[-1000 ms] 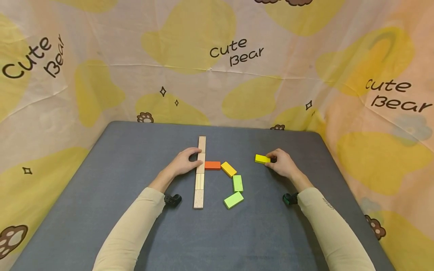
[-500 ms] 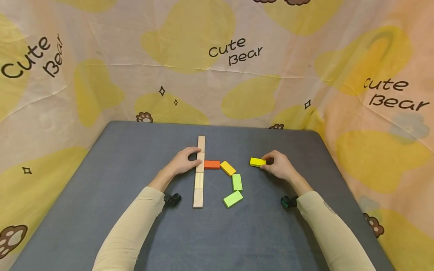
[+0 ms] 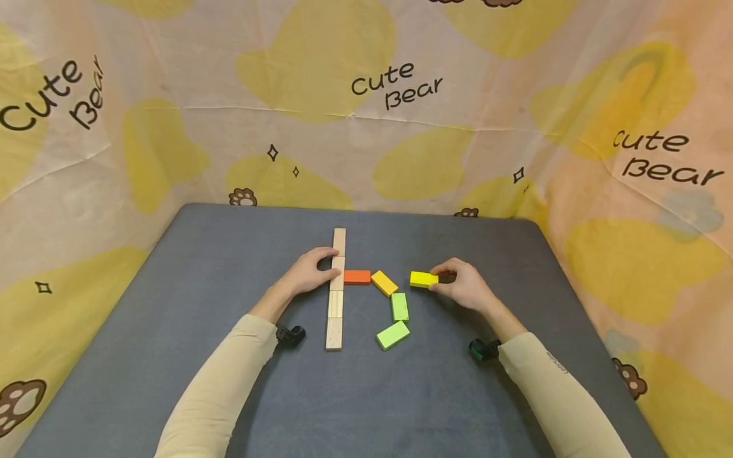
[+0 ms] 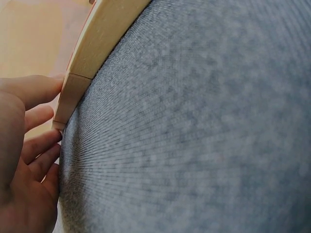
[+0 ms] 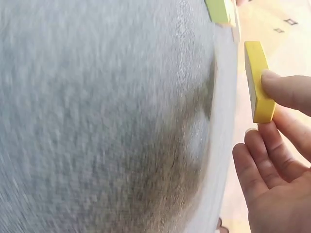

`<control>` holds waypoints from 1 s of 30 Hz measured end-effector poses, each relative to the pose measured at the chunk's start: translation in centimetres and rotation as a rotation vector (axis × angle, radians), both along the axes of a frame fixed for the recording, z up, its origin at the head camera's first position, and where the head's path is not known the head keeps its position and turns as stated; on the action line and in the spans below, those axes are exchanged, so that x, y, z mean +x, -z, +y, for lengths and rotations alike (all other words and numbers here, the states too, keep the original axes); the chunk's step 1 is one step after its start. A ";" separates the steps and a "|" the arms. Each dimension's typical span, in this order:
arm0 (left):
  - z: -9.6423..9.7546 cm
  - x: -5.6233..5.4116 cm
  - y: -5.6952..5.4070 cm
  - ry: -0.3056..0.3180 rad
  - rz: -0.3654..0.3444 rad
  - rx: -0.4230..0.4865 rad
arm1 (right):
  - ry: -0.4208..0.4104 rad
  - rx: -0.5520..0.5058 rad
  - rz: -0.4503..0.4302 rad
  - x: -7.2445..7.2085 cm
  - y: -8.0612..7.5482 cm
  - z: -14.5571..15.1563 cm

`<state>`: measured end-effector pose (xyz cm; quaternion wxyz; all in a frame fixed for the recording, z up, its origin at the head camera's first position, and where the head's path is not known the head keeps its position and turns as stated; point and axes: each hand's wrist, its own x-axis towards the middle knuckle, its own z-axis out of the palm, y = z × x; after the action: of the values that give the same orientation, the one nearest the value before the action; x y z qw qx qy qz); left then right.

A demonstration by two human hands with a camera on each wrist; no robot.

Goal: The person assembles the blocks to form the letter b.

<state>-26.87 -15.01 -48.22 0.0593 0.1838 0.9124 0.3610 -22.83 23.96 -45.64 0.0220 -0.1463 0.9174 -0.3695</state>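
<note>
My right hand (image 3: pixel 462 285) pinches a yellow block (image 3: pixel 422 279) between thumb and fingers, right of the other coloured blocks. In the right wrist view that block (image 5: pixel 259 85) is raised above the table. My left hand (image 3: pixel 309 272) rests against a straight column of plain wooden blocks (image 3: pixel 335 305), its fingers relaxed. The left wrist view has the thumb at the edge of a wooden block (image 4: pixel 90 46). From the column an orange block (image 3: pixel 357 277) extends rightward, followed by a yellow-orange block (image 3: pixel 384 283), a green block (image 3: pixel 400 306) and a second green block (image 3: pixel 392 335), curving downward.
All the blocks lie on a grey cloth-covered table (image 3: pixel 275 407). A printed fabric (image 3: pixel 321 76) hangs behind it and on both sides. Each wrist wears a dark strap with a small camera.
My right hand has moved left and slightly toward me with the yellow block, bringing it closer to the curved row. The left hand stays at the wooden column.
</note>
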 end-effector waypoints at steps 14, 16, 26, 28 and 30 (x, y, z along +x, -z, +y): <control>0.0 -0.1 0.2 0.004 -0.009 -0.007 | -0.106 -0.099 0.004 2.3 -0.7 -2.7; 0.0 -0.1 0.2 0.004 -0.011 -0.008 | -0.127 -0.112 0.003 2.6 -0.9 -3.1; 0.1 0.1 -0.1 0.000 -0.026 -0.003 | -0.210 -0.111 -0.006 4.3 -1.1 -5.4; 0.1 0.1 -0.1 0.000 -0.024 -0.005 | -0.224 -0.113 -0.010 4.6 -1.1 -5.8; 0.1 0.1 0.0 0.000 -0.025 -0.006 | -0.239 -0.114 -0.012 4.9 -1.1 -6.1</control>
<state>-26.81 -14.94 -48.18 0.0712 0.1792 0.9127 0.3603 -17.89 17.84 -44.59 0.0630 -0.2535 0.8708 -0.4166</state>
